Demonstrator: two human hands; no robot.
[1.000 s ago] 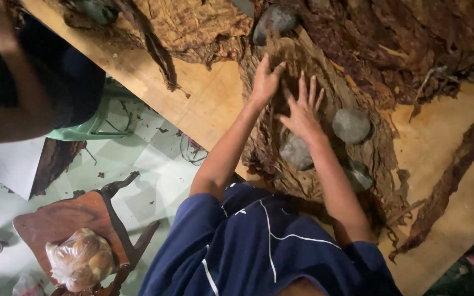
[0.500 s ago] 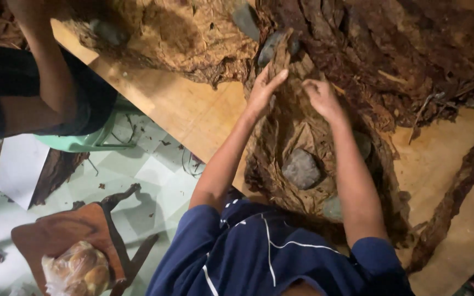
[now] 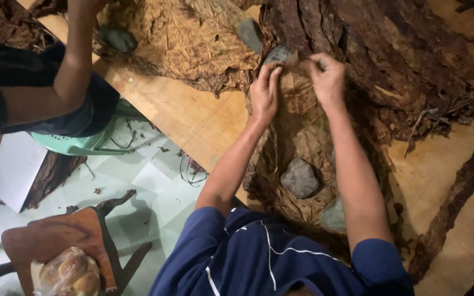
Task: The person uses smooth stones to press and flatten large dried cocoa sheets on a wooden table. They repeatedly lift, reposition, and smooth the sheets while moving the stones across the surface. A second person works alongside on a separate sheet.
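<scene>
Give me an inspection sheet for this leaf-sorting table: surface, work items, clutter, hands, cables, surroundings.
Surface: pale wooden tabletop, mostly covered by leaves.
Job's things: flattened brown dried leaf stack under both hands; grey stone resting on it, a greenish stone nearer the body.
Clutter: dark brown leaf heap at right; lighter tan leaf pile with grey stones on it.
Hands: left hand flat on the leaf; right hand pinching a leaf edge.
Cables: nothing seen.
Surroundings: another person's arm at the table; green plastic stool; brown wooden chair holding a bag of bread rolls; tiled floor.
</scene>
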